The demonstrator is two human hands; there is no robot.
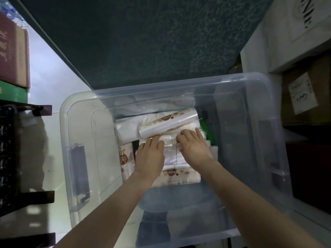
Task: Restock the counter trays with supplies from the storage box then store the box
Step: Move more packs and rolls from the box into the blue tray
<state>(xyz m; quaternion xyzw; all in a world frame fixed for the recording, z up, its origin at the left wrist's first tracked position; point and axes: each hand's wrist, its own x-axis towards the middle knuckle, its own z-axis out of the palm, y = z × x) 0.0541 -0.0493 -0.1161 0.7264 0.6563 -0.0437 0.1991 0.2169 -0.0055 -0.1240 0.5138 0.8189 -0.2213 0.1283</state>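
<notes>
Clear plastic storage box point(250, 97) on pale floor point(50, 77), teal panel point(143, 42) beyond fingertips | left hand point(149, 154) flat on bag pack point(170, 156) inside box | right hand point(194, 147) beside it, fingers bent on pack, grip unclear | cartons point(304, 97) right of right hand

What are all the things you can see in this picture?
storage box: one, clear plastic, on the floor in the middle
roll of bags: one, clear with a brown label, lying in the box beyond the hands
tissue packs: at least two, cream with brown print, in the box at the left and near sides
wrapped packet: one, whitish clear, in the box under both hands
green item: one, mostly hidden, right of the roll
brown cardboard box: one, white label, far right
dark red box: one, far left
left hand: resting on the wrapped packet
right hand: touching the wrapped packet
</notes>
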